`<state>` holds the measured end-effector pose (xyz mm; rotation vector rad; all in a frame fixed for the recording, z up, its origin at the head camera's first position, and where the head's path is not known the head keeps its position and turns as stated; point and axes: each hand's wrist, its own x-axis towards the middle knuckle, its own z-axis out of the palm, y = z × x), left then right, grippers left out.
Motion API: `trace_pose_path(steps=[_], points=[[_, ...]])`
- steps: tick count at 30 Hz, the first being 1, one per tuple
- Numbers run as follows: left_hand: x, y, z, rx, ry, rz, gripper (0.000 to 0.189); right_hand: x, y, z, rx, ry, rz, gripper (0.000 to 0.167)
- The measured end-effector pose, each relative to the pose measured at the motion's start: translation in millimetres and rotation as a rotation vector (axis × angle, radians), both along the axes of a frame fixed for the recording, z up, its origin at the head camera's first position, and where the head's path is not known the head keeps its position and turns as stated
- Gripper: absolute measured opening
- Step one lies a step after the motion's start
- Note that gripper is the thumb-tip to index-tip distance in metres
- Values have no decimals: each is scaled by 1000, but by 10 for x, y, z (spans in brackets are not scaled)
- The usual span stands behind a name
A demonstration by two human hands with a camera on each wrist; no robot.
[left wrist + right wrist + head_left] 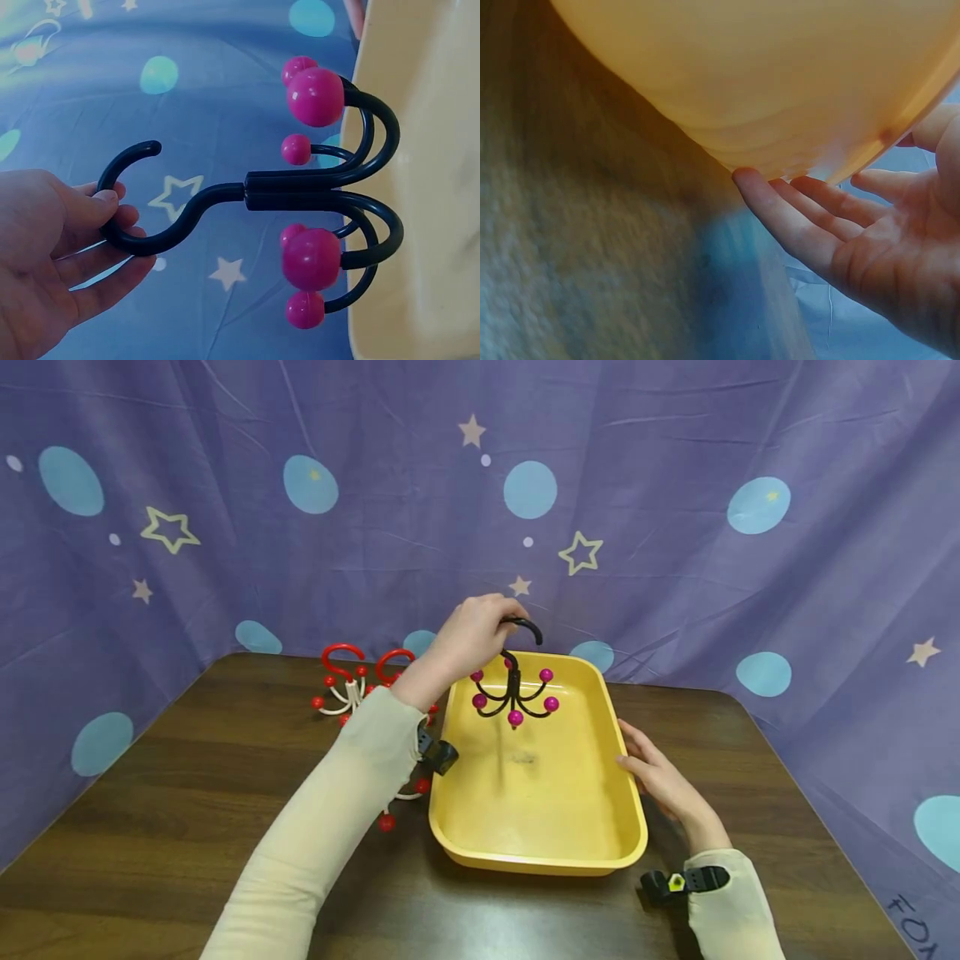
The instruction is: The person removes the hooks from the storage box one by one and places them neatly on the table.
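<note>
My left hand (480, 628) pinches a black multi-hook hanger (513, 685) by its curved top hook. Several curved arms spread from its stem, each tipped with a pink ball; the left wrist view shows the hanger (292, 180) from the side, thumb on one side of the hook and fingers behind. In the head view it hangs over the far part of a yellow tray (540, 827). My right hand (663, 777) holds the tray's right side, thumb at the rim and fingers along the outer wall (780, 90).
White multi-hook hangers (351, 693) with red hooks and red balls lie left of the tray, partly hidden by my left arm. The tray stands on a dark wooden table (187, 827). A purple curtain (645, 460) with stars and dots hangs behind.
</note>
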<state>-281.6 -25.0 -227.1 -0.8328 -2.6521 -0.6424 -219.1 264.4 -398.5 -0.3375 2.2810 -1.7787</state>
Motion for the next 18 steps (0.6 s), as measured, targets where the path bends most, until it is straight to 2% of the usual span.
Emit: trace_pose_path(steps=[11, 18], points=[[45, -210, 179, 47, 98, 37, 19, 9, 26, 12, -3, 1, -1, 63], [83, -371, 282, 115, 163, 59, 18, 2, -7, 3, -7, -5, -2, 63]])
